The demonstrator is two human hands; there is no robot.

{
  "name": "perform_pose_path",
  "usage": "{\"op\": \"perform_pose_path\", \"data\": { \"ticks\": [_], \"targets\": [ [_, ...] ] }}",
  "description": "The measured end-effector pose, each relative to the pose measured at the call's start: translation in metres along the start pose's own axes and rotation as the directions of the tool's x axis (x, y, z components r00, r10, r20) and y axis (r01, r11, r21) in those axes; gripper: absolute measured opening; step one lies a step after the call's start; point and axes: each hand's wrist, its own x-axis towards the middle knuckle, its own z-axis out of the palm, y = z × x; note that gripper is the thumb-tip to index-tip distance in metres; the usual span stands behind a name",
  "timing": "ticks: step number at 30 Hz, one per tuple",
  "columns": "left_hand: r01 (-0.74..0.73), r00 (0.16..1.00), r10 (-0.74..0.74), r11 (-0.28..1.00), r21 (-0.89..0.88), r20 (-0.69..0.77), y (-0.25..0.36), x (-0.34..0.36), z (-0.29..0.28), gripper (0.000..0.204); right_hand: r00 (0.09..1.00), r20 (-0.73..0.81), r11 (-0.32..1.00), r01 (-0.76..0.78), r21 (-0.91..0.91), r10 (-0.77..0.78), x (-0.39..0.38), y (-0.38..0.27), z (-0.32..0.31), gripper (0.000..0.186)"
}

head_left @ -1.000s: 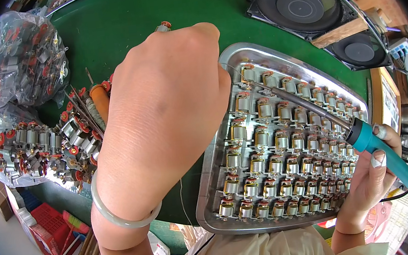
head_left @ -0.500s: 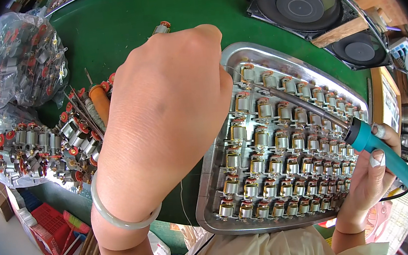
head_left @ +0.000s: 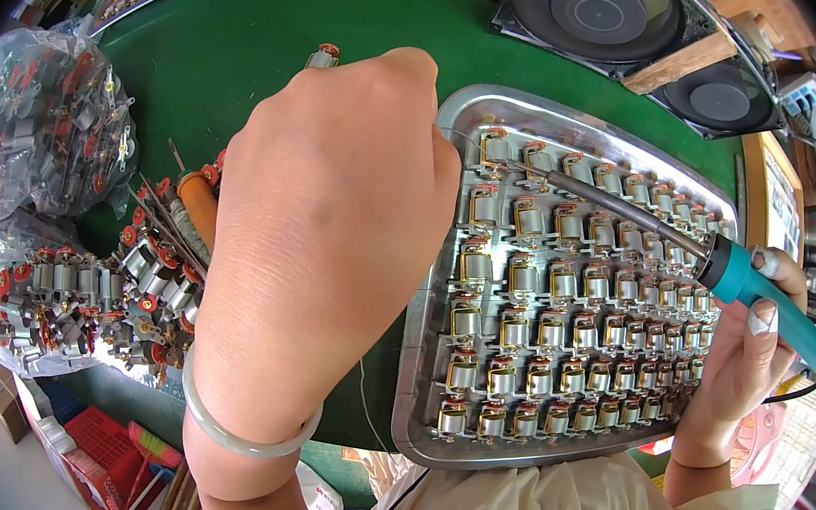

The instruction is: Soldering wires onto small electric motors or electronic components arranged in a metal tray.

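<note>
My right hand (head_left: pixel 747 357) grips a soldering iron (head_left: pixel 772 314) by its teal handle, with white wraps on the fingertips. The iron's metal shaft slants over a metal tray (head_left: pixel 408 411), its tip by the small motor-like parts (head_left: pixel 536 158) in the far-left corner. My left hand (head_left: pixel 332 203), closed and with its back up, hovers at the tray's left edge. A thin solder wire (head_left: pixel 476 144) runs from its thumb toward the iron's tip; the other fingers are hidden. Beyond the knuckles a similar part (head_left: pixel 323 56) pokes out; whether the hand touches it I cannot tell.
At left lie a plastic bag (head_left: pixel 31 127) full of such parts and a loose pile (head_left: pixel 80 292). An orange-handled tool (head_left: pixel 198 208) stands beside the pile. Black fans (head_left: pixel 596 7) are at the back right. A red crate (head_left: pixel 98 446) is at lower left.
The soldering iron has shifted slightly to the right with my right hand, its tip moving along the far row of parts. My left hand has barely moved.
</note>
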Motion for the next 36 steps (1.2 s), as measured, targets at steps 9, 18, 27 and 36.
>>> {"op": "perform_pose_path", "data": {
  "ticks": [9,18,27,36],
  "targets": [
    [0.013,1.0,-0.013,1.0,-0.01,-0.005,0.003,0.0,-0.002,0.006,0.999,0.041,1.0,0.005,-0.019,-0.004,0.0,-0.001,0.002,0.039],
    [0.017,0.999,-0.017,1.0,-0.006,0.045,0.002,0.0,0.001,0.006,0.999,0.042,1.0,-0.027,-0.012,0.027,-0.001,-0.001,0.001,0.041],
    [0.017,0.997,-0.02,0.999,-0.049,-0.069,0.001,0.002,-0.005,0.007,0.998,-0.07,0.999,-0.003,-0.033,0.001,0.0,-0.001,0.006,0.044],
    [-0.042,0.983,0.002,0.976,-0.213,-0.185,0.006,0.003,-0.009,0.009,0.978,-0.208,0.997,0.02,-0.079,-0.036,0.0,-0.009,-0.003,0.048]
  ]
}}
